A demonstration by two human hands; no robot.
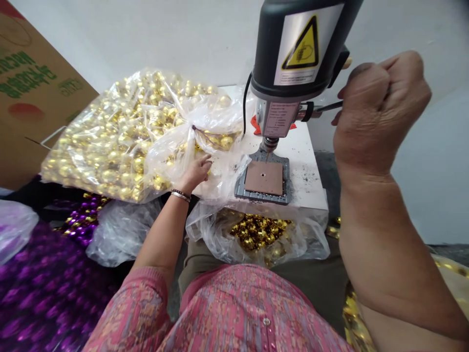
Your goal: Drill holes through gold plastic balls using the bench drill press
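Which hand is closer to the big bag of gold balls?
Left. The left hand reaches into the bag of gold balls at its open mouth. The right hand is far off, fist closed on the drill lever.

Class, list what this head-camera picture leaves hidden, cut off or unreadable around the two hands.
1. Left hand: fingertips buried in the clear bag of gold beads, so any bead held is unseen.
2. Right hand: fist covers the lever end.
3. Drill press: top cut by the frame edge; label print too small.
4. Cardboard box: cropped at left.

Bright even light, wide-angle edge distortion.
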